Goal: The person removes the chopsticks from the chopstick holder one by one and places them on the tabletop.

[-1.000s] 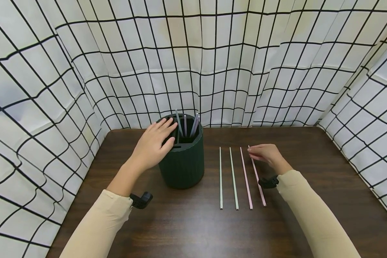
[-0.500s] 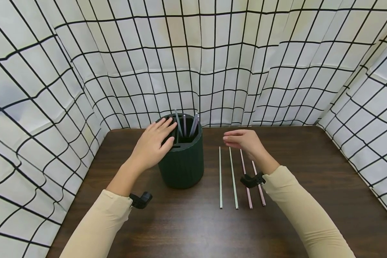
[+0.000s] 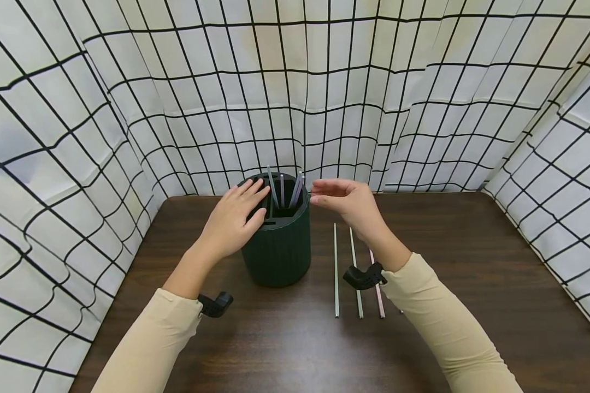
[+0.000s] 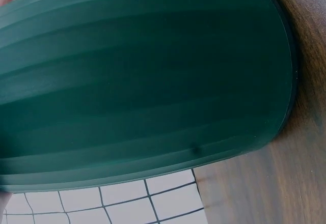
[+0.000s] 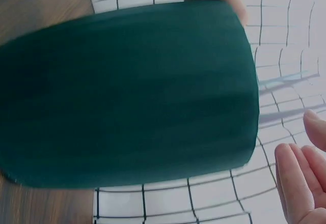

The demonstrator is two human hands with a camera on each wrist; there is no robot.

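A dark green, ribbed, divided pen holder (image 3: pixel 277 256) stands upright on the table. My left hand (image 3: pixel 235 218) rests on its top left rim, fingers extended across the opening. Several thin bluish and lilac straw-like sticks (image 3: pixel 296 191) lean out of its right compartment. Level with the right side of the rim is my right hand (image 3: pixel 346 204), its fingertips close to those sticks. In the right wrist view, its thumb and fingers (image 5: pixel 290 175) are apart with nothing between them. Right of the holder lie two pale green sticks (image 3: pixel 336 273) and two pink sticks (image 3: pixel 379 300), partly hidden by my right arm.
The dark brown wooden table (image 3: pixel 275 349) is enclosed by a white curtain (image 3: pixel 349 93) with a black grid at the back and sides. A black wrist mount (image 3: pixel 364 277) on my right arm overlaps the lying sticks in the head view.
My right hand has moved left from the far pink stick, over the row, to the holder's right rim, and its fingers have parted. My left hand and the lying sticks have stayed put.
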